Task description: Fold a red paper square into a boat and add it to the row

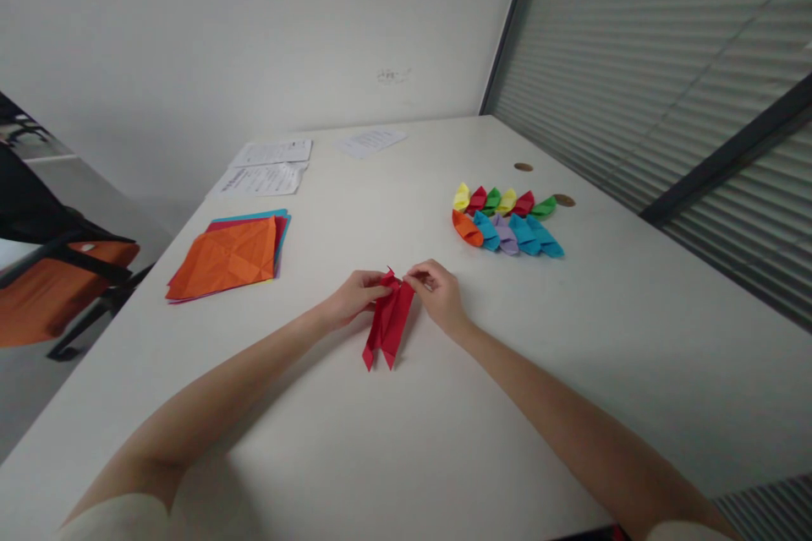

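A partly folded red origami paper is held just above the white table, its two pointed ends hanging toward me. My left hand grips its upper left side, thumb in front. At the upper right corner, my right hand pinches the paper between thumb and fingertips. Both hands are closed on the same piece. Parts of the fingers behind the paper are hidden.
On the white table, a stack of coloured paper lies left, orange on top. Folded paper pieces stand in two rows at right. Printed sheets lie at the back left. An orange chair is beyond the left edge.
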`<state>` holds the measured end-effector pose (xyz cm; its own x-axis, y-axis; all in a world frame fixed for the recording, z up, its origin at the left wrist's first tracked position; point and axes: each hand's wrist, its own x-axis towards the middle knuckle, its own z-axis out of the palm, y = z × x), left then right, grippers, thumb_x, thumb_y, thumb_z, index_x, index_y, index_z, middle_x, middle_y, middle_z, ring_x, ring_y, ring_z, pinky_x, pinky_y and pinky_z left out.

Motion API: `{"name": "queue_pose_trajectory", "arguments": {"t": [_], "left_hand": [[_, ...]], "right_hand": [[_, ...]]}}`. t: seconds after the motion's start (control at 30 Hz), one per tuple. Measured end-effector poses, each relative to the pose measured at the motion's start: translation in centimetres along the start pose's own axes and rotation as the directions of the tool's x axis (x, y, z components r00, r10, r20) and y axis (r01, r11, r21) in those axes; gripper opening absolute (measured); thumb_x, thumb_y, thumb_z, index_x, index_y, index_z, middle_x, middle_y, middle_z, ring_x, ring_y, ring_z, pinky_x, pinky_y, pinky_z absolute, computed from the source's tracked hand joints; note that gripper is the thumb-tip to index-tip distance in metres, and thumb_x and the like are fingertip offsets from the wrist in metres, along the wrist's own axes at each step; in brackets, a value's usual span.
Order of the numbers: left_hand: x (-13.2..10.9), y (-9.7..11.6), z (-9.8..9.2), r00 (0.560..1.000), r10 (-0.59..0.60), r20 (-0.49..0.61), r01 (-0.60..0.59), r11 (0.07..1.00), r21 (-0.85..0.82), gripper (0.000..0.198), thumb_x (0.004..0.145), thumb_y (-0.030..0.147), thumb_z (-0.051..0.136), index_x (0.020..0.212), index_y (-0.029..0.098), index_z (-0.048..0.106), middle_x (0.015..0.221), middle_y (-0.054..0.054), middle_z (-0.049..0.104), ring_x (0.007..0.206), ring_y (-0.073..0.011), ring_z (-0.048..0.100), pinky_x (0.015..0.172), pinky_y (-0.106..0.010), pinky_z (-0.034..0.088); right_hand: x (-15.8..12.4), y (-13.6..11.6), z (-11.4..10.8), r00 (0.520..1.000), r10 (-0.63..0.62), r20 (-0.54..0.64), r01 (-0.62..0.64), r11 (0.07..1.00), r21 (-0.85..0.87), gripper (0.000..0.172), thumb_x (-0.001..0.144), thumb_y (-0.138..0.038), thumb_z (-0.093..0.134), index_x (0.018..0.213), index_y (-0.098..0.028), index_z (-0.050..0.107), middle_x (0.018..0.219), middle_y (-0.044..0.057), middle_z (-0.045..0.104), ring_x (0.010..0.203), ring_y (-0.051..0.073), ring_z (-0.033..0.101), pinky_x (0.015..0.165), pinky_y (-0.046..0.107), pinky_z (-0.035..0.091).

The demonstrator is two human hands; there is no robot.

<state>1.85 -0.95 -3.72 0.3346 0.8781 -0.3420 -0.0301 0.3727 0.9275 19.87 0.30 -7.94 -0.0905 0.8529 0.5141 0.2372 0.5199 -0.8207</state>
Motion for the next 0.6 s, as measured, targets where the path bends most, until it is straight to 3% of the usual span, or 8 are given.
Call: {"name": "queue_pose_trajectory", "arguments": {"t": [0.07,0.23,0.37,0.6], "left_hand": [[0.0,-0.1,0.0,1.0,0.023,-0.007,-0.023,0.999,-0.039,0.029,0.061,0.028,0.08,0.083,0.013,0.07,0.072,-0.001,0.065,0.063,-0.0108,0.056,0.06,-0.023,0.041],[0.3,-0.3,-0.1,0.996,0.077,-0.039,-0.082,0.988,-0.129,0.033,0.06,0.024,0.081,0.088,0.012,0.069,0.073,-0.002,0.067,0.061,-0.0103,0.057,0.06,-0.022,0.041],[0.5,-0.3,-0.5,0.996,0.087,-0.037,-0.091,0.986,-0.136,0.03,0.06,0.017,0.077,0.089,0.012,0.071,0.076,-0.004,0.069,0.064,-0.0117,0.06,0.061,-0.022,0.042],[0.7,-0.1,-1.1,0.999,-0.004,0.043,0.012,0.98,-0.198,0.021,0.065,0.012,0.072,0.085,0.009,0.074,0.079,-0.009,0.073,0.069,-0.0147,0.065,0.065,-0.022,0.048]], "right_hand": [[0.0,-0.2,0.0,0.998,-0.061,0.017,0.062,0.996,-0.061,0.013,0.086,-0.033,0.065,0.082,-0.021,0.071,0.086,0.005,0.064,0.078,0.017,0.062,0.07,0.031,0.054],[-0.1,-0.5,0.1,0.988,-0.124,0.088,0.137,0.979,-0.154,0.021,0.089,-0.032,0.06,0.103,-0.023,0.073,0.099,0.008,0.062,0.094,0.02,0.061,0.088,0.038,0.052],[0.2,0.2,-0.1,0.989,-0.076,0.131,0.086,0.994,-0.074,0.026,0.093,-0.033,0.053,0.106,-0.024,0.074,0.096,0.008,0.063,0.092,0.018,0.061,0.082,0.034,0.053],[0.6,1.9,-0.7,0.986,0.02,0.168,-0.036,0.995,0.09,0.024,0.086,-0.039,0.065,0.103,-0.026,0.076,0.09,0.006,0.069,0.084,0.017,0.065,0.076,0.031,0.053]]}}
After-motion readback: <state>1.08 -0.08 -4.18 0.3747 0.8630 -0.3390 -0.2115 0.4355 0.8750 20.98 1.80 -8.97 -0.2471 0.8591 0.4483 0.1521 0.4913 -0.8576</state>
